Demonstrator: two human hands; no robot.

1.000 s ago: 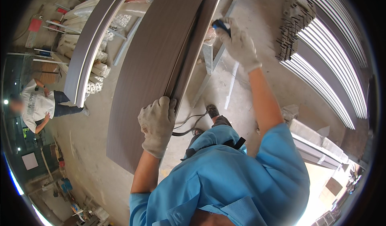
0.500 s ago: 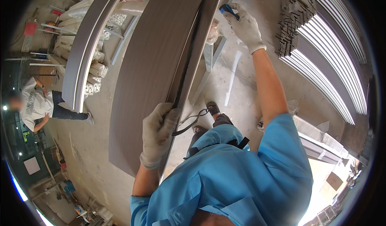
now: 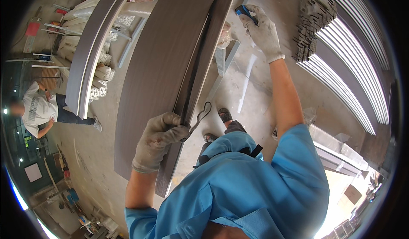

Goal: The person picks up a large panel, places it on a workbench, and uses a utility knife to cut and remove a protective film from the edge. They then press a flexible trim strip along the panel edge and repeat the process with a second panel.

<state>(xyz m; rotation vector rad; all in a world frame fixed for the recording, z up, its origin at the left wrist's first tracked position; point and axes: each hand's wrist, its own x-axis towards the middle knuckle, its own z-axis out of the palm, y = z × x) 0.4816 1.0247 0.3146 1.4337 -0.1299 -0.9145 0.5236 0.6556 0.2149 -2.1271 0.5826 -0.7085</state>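
Note:
A long dark brown wood-grain panel [image 3: 166, 64] runs from the top of the view down toward me. My gloved left hand [image 3: 159, 139] grips its right edge near the close end, where a thin dark strip [image 3: 200, 115] curls loose off the edge. My gloved right hand [image 3: 262, 30] is stretched far forward beside the same edge, closed on a small blue-handled tool [image 3: 243, 11].
A second long panel with a pale edge [image 3: 91, 56] lies to the left. White profiles [image 3: 353, 68] and a bundle of short bars [image 3: 311, 22] lie on the right. A person in a white shirt [image 3: 38, 109] crouches at far left. Metal trestle legs [image 3: 221, 64] stand under the panel.
My right hand has reached further forward along the panel edge with the blue tool. My left hand has slid down toward the near end, and the loose strip has lengthened.

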